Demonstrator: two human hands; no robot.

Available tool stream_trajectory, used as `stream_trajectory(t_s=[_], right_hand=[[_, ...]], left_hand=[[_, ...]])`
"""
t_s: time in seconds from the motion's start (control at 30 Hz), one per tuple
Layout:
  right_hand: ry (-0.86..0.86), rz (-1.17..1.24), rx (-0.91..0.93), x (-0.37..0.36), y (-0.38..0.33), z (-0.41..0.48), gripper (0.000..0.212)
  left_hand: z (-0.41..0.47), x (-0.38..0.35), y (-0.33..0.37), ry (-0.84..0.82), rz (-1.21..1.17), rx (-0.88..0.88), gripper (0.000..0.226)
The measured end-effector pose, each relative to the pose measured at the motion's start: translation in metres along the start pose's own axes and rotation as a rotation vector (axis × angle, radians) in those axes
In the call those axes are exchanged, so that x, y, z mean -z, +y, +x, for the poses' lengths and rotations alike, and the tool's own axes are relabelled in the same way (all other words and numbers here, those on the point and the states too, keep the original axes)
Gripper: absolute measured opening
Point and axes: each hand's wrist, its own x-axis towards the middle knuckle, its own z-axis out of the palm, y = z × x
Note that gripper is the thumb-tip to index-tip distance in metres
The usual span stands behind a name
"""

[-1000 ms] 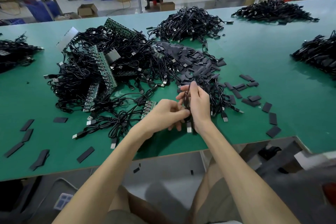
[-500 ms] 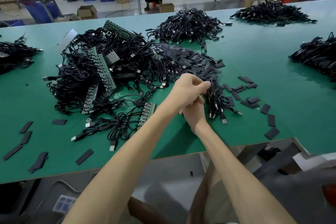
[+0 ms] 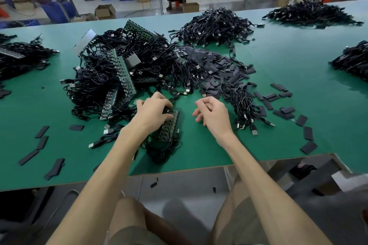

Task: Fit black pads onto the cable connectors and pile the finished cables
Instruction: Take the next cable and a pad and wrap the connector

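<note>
My left hand (image 3: 153, 110) grips the top end of a green connector strip (image 3: 170, 125) whose black cables trail toward the table's front edge. Just to its right, my right hand (image 3: 213, 114) hovers over the green table (image 3: 199, 145) with loosely curled fingers and nothing in it. A small bundle of black cables with USB plugs (image 3: 246, 105) lies right of that hand. Behind the hands spreads a heap of black pads (image 3: 215, 65). A big tangle of cables and green strips (image 3: 119, 73) fills the left centre.
Loose black pads lie scattered at the right (image 3: 286, 109) and the front left (image 3: 41, 132). More cable piles sit at the back centre (image 3: 215, 26), back right (image 3: 310, 13), right edge (image 3: 352, 59) and left edge (image 3: 20, 57). The table's front edge runs just below my forearms.
Both hands were together on a cable by the right bundle. They have since parted: my left hand moved left onto the green strip, and my right hand is empty.
</note>
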Motion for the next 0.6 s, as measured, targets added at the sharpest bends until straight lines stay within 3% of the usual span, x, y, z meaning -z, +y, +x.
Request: stream_trajectory(t_s=[0.1,0.23,0.37,0.47,0.6], right_hand=[[-0.033,-0.053,0.007,-0.001,0.001,0.0,0.012],[-0.064,-0.091,0.011,0.0,0.001,0.0,0.006],[-0.105,-0.081,0.02,0.0,0.001,-0.001,0.006],[-0.156,-0.101,0.045,0.0,-0.002,-0.002,0.017],[-0.224,-0.139,0.07,-0.001,-0.005,-0.004,0.015]], left_hand=[[0.002,-0.009,-0.003,0.006,0.057,-0.051,0.038],[0.008,-0.017,-0.005,0.044,-0.026,-0.036,0.021],[0.008,-0.02,-0.005,0.081,-0.097,-0.036,0.02],[0.008,-0.012,-0.002,0.216,-0.215,-0.06,0.022],[0.007,-0.002,0.009,0.395,-0.144,-0.122,0.026]])
